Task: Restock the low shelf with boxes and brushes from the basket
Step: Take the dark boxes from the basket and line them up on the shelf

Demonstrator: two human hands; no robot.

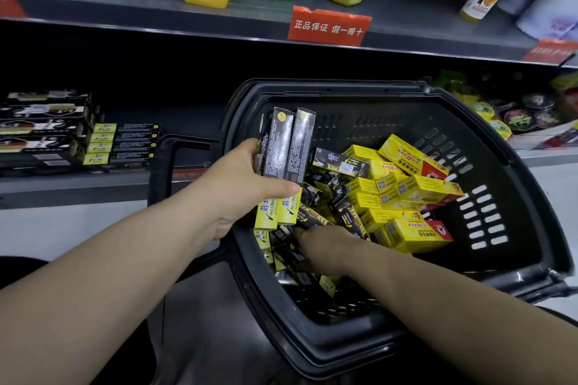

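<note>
A black plastic basket (516, 197) stands in front of the low shelf (78, 184), full of long black-and-yellow boxes and short yellow-and-red boxes (416, 166). My left hand (240, 184) grips a few long black-and-yellow boxes (286, 150) upright over the basket's left rim. My right hand (325, 247) reaches down into the pile at the basket's near left, fingers among the black boxes (312, 219); whether it holds one is hidden. More of the same black-and-yellow boxes (103, 144) lie stacked on the low shelf at left.
An upper shelf (187, 25) overhangs, carrying bottles and a red price tag (328, 25). Small round tins and packets (516, 116) fill the low shelf to the right of the basket. The basket's handle (162, 166) sticks up at left.
</note>
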